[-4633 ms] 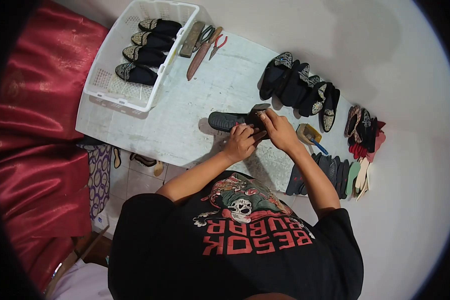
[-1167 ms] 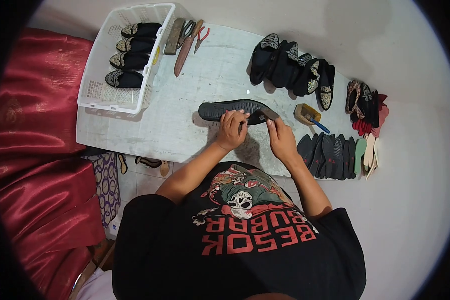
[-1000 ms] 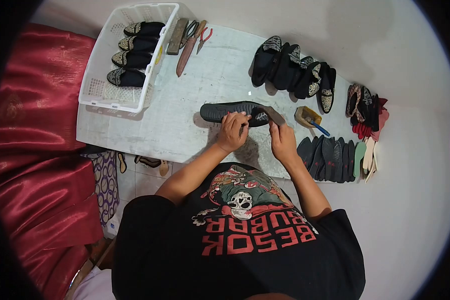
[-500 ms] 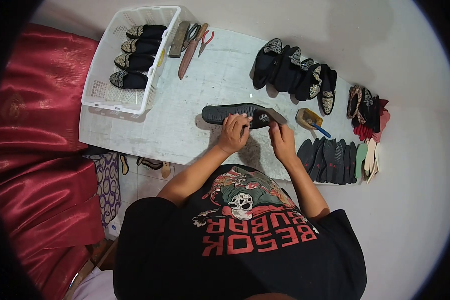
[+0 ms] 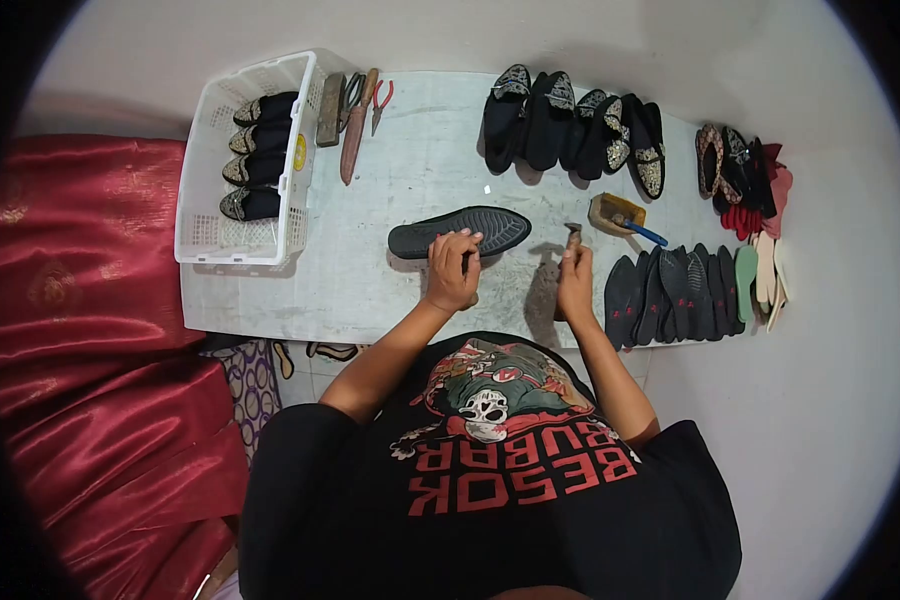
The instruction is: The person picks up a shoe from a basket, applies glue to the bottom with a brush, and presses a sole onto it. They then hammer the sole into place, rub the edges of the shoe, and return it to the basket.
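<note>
Pressing down on a black sole [image 5: 460, 229], the left hand [image 5: 453, 272] has its fingers [image 5: 448, 243] spread flat across the near edge; the sole lies tread-up on the counter [image 5: 410, 170], just ahead of those fingers. The right hand [image 5: 574, 280] is apart from the sole, its fingers closed around a small tool [image 5: 573, 232] whose tip shows just above them. A brush [image 5: 620, 215] lies just beyond the right fingers, and a row of dark soles [image 5: 670, 292] sits immediately to their right. Black shoes [image 5: 570, 128] stand farther ahead. A white basket [image 5: 242, 170] holding shoes lies well left of the left fingers.
</note>
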`<state>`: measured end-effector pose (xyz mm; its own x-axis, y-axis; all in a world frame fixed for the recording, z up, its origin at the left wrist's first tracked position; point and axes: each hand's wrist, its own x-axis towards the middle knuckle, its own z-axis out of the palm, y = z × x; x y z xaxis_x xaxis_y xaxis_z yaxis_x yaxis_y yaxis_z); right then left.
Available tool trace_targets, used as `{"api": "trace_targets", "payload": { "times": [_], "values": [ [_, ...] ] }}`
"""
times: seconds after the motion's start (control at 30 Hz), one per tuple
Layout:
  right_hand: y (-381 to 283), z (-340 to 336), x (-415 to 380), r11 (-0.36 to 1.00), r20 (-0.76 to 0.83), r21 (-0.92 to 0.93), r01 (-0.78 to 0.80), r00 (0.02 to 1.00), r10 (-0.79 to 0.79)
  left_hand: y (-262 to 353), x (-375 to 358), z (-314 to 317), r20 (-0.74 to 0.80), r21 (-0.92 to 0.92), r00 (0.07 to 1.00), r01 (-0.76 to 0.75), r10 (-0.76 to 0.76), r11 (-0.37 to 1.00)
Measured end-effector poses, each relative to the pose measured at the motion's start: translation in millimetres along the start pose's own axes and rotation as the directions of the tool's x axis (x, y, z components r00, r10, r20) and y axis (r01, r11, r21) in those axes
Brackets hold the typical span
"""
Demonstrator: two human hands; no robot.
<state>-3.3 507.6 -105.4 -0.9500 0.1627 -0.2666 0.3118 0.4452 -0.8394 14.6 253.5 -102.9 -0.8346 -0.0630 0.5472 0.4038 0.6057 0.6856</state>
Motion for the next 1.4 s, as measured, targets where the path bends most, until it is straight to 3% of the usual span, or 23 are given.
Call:
{"api": "trace_targets", "payload": {
  "times": [0.1, 0.3, 0.37, 0.5, 0.57, 0.63, 0.7, 0.8, 0.87, 0.97, 1.03, 1.23, 1.3, 1.4],
  "values": [
    [7.9, 27.3, 1.7, 0.999, 0.009, -0.033, 0.008, 1.0, -0.007, -0.3, -0.7, 1.9, 0.009, 0.04, 1.0, -0.011, 0.011, 0.999],
    [14.4, 65.6, 14.7, 0.993, 0.092, 0.094, -0.069, 0.994, 0.06, 7.3, 4.7, -2.3, 0.073, 0.075, 0.997, 0.005, -0.01, 0.997],
    [-1.0, 58.6, 16.9, 0.954, 0.279, 0.214, -0.211, 0.949, 0.147, 7.9, 4.6, -1.5, 0.081, 0.087, 0.997, 0.01, -0.017, 0.996],
    [25.8, 67.7, 37.3, 0.881, 0.342, 0.397, -0.258, 0.932, 0.119, 11.3, 5.9, 0.9, 0.076, 0.133, 0.997, -0.003, -0.007, 0.991],
    [36.1, 74.0, 45.5, 0.971, 0.073, 0.216, 0.1, 0.99, -0.119, 12.7, 7.3, 0.2, 0.071, 0.144, 0.997, 0.004, -0.014, 0.99],
    [31.1, 68.3, 50.6, 0.953, 0.071, 0.289, 0.09, 0.991, -0.115, 15.7, 7.2, 0.8, 0.078, 0.143, 0.996, 0.022, -0.033, 0.99],
    [26.5, 60.3, 57.2, 0.894, 0.18, 0.448, -0.022, 0.981, -0.066, 18.4, 7.2, 2.0, 0.077, 0.16, 0.996, 0.031, -0.044, 0.987],
    [22.1, 50.9, 61.8, 0.87, 0.281, 0.471, -0.146, 0.96, 0.009, 21.7, 7.7, 3.7, 0.067, 0.181, 0.996, 0.041, -0.054, 0.983],
    [23.1, 47.5, 67.3, 0.863, 0.326, 0.465, -0.198, 0.944, 0.041, 22.4, 8.4, 5.2, 0.053, 0.191, 0.997, 0.044, -0.055, 0.981],
    [58.3, 67.0, 76.6, 0.927, 0.315, 0.37, -0.065, 0.947, -0.06, 24.6, 8.2, 5.7, 0.048, 0.199, 0.997, 0.051, -0.062, 0.979],
    [69.3, 75.0, 76.3, 0.965, 0.143, 0.261, -0.007, 0.989, -0.032, 25.2, 9.8, 6.3, 0.055, 0.191, 0.995, 0.066, -0.078, 0.979],
    [74.0, 60.3, 77.8, 0.993, 0.161, 0.103, -0.054, 0.986, 0.036, 26.0, 11.8, 10.2, 0.038, 0.217, 0.996, 0.07, -0.08, 0.974],
    [70.8, 58.5, 80.3, 0.988, 0.186, -0.005, 0.153, 0.971, -0.15, 26.3, 11.6, 10.4, 0.034, 0.218, 0.995, 0.084, -0.093, 0.972],
    [60.6, 57.2, 76.2, 0.975, 0.22, -0.115, 0.189, 0.962, -0.161, 27.9, 11.7, 9.5, 0.054, 0.216, 0.994, 0.086, -0.1, 0.973]
  ]
}}
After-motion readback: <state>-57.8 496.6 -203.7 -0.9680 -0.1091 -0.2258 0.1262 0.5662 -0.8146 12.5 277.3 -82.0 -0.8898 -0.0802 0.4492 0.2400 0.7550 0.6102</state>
